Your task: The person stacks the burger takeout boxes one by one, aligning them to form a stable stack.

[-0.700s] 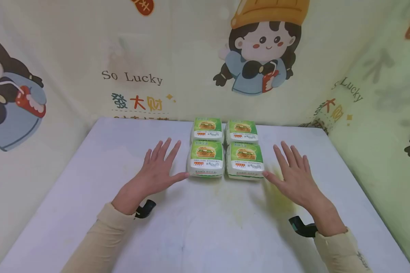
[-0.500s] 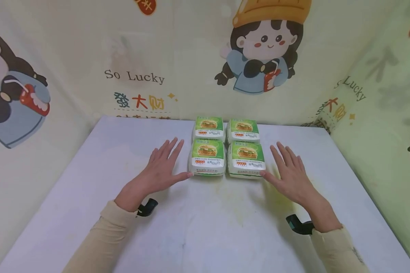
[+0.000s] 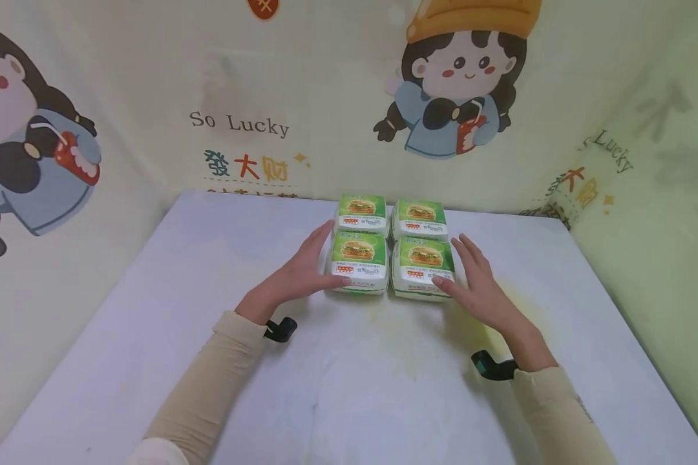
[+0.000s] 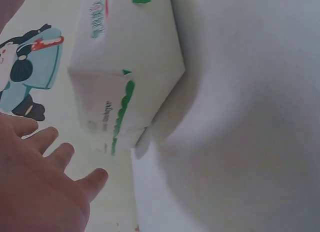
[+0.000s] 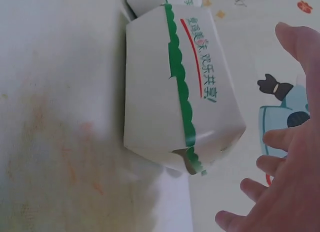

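Burger boxes with green-and-white lids stand on the white table in two rows: a front left box (image 3: pixel 359 258), a front right box (image 3: pixel 423 255), a back left box (image 3: pixel 362 210) and a back right box (image 3: pixel 419 216). My left hand (image 3: pixel 299 274) is at the left side of the front left box, its thumb in front of that box's near face. Beside the front right box is my right hand (image 3: pixel 483 297), thumb across its front corner. Both wrist views show the fingers spread and apart from the nearest burger box (image 4: pixel 125 51), (image 5: pixel 160 91); neither hand grips anything.
The white table (image 3: pixel 337 387) backs onto a cartoon-printed wall cloth (image 3: pixel 337 97), close behind the back boxes. Similar cloth rises on the left and right. A black wrist mount (image 3: pixel 282 329) hangs under the left wrist, another mount (image 3: pixel 493 367) under the right.
Both hands have moved inward toward the front boxes, the left one farther, and their fingers have come closer together. The head view has shifted slightly; the boxes keep their arrangement.
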Demonstrator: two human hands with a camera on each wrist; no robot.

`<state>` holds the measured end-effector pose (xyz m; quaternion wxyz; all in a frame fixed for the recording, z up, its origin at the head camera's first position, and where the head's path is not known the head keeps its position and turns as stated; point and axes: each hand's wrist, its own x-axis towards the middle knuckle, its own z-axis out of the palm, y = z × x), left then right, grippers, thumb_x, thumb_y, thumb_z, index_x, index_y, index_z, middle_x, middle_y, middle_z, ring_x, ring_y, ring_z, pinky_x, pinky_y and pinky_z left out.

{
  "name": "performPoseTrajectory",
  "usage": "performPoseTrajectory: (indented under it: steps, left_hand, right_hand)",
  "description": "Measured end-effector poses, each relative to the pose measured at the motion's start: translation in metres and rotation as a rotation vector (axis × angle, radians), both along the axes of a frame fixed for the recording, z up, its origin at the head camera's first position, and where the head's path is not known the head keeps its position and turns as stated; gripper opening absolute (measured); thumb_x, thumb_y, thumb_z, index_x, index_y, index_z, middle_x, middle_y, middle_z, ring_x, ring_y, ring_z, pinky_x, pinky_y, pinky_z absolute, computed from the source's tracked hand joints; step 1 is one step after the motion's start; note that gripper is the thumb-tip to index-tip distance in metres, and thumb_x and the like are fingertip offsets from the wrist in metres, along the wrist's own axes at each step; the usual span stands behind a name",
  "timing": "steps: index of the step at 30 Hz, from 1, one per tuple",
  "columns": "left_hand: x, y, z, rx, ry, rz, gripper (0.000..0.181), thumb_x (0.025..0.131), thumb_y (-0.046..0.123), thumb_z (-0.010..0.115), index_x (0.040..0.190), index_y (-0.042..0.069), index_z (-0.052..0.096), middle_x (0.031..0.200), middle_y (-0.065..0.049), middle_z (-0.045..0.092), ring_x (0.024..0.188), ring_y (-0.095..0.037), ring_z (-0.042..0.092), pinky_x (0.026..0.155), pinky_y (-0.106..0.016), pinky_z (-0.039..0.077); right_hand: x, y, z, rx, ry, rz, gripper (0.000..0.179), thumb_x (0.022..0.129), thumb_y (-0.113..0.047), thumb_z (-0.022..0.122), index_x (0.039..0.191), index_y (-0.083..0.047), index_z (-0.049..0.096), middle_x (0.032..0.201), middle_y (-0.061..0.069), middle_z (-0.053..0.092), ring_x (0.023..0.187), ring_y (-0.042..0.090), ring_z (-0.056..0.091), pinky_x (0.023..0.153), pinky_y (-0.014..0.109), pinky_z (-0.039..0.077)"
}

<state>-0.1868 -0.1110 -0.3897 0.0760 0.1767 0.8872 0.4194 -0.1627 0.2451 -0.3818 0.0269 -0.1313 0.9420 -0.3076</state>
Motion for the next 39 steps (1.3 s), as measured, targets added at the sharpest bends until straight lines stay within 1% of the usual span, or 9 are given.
performPoseTrajectory:
  steps: [3,7,13,19,22,25,33,36,39]
  left_hand:
    - [-0.007,0.007,-0.006,0.039,-0.009,-0.018,0.120,0.074,0.047,0.083,0.160,0.021,0.004,0.167,0.000,0.011,0.152,-0.021,0.015,0.123,-0.052,0.021]
    - [-0.013,0.012,-0.013,0.037,-0.016,-0.032,0.122,0.071,0.045,0.085,0.160,0.019,0.006,0.165,-0.001,0.013,0.149,-0.020,0.020,0.122,-0.049,0.024]
    - [-0.018,0.014,-0.017,-0.021,-0.010,-0.041,0.120,0.069,0.048,0.084,0.160,0.021,0.010,0.166,-0.002,0.010,0.151,-0.023,0.015,0.121,-0.053,0.026]
    - [-0.020,0.012,-0.016,-0.098,0.001,-0.040,0.118,0.070,0.047,0.085,0.160,0.018,0.013,0.165,-0.004,0.011,0.149,-0.026,0.017,0.120,-0.050,0.028]
    - [-0.021,0.010,-0.018,-0.131,0.002,-0.043,0.117,0.070,0.048,0.086,0.159,0.018,0.016,0.163,-0.002,0.011,0.148,-0.024,0.019,0.119,-0.048,0.031]
    - [-0.021,0.010,-0.020,-0.128,-0.003,-0.055,0.117,0.070,0.048,0.085,0.159,0.019,0.016,0.163,0.001,0.010,0.147,-0.023,0.019,0.118,-0.047,0.033]
    - [-0.015,0.002,-0.017,-0.100,0.040,-0.066,0.114,0.068,0.050,0.087,0.157,0.020,0.023,0.157,-0.006,0.022,0.137,-0.024,0.033,0.113,-0.046,0.039]
    - [-0.008,-0.003,-0.014,-0.096,0.049,-0.062,0.113,0.068,0.051,0.087,0.157,0.021,0.025,0.156,-0.005,0.024,0.135,-0.023,0.035,0.112,-0.046,0.041]
    - [0.002,-0.011,-0.007,-0.074,0.052,-0.064,0.112,0.067,0.051,0.088,0.156,0.021,0.026,0.155,-0.003,0.025,0.134,-0.021,0.036,0.111,-0.045,0.041]
  right_hand:
    - [-0.006,0.001,-0.004,-0.045,-0.018,-0.005,0.091,0.093,-0.049,0.061,0.160,-0.015,0.011,0.168,0.009,-0.002,0.153,0.040,0.002,0.113,0.075,0.018]
    - [-0.011,0.002,-0.011,-0.078,-0.048,0.007,0.095,0.090,-0.047,0.067,0.160,-0.016,0.011,0.168,0.008,-0.003,0.153,0.040,0.003,0.113,0.074,0.020]
    - [-0.014,0.001,-0.018,-0.083,-0.071,0.034,0.102,0.085,-0.042,0.075,0.159,-0.012,0.012,0.166,0.012,-0.002,0.150,0.041,0.009,0.114,0.070,0.024]
    - [-0.018,0.001,-0.022,-0.060,-0.063,0.058,0.103,0.085,-0.042,0.075,0.158,-0.007,0.012,0.165,0.013,0.001,0.147,0.039,0.016,0.114,0.063,0.029]
    - [-0.021,0.000,-0.024,-0.048,-0.069,0.060,0.103,0.085,-0.042,0.076,0.158,-0.008,0.012,0.166,0.012,-0.001,0.148,0.039,0.015,0.114,0.063,0.029]
    - [-0.022,0.000,-0.025,-0.057,-0.074,0.066,0.103,0.084,-0.041,0.076,0.158,-0.009,0.012,0.167,0.011,-0.002,0.150,0.040,0.010,0.115,0.066,0.025]
    - [-0.020,0.003,-0.029,-0.111,-0.073,0.080,0.105,0.084,-0.039,0.078,0.158,-0.008,0.010,0.167,0.012,-0.001,0.152,0.040,0.008,0.117,0.068,0.021]
    - [-0.020,0.004,-0.030,-0.114,-0.075,0.082,0.105,0.084,-0.040,0.077,0.158,-0.009,0.010,0.167,0.012,-0.001,0.152,0.039,0.007,0.117,0.068,0.019]
    - [-0.020,0.002,-0.028,-0.117,-0.073,0.081,0.105,0.084,-0.039,0.078,0.158,-0.009,0.010,0.167,0.011,-0.001,0.153,0.039,0.007,0.118,0.067,0.019]
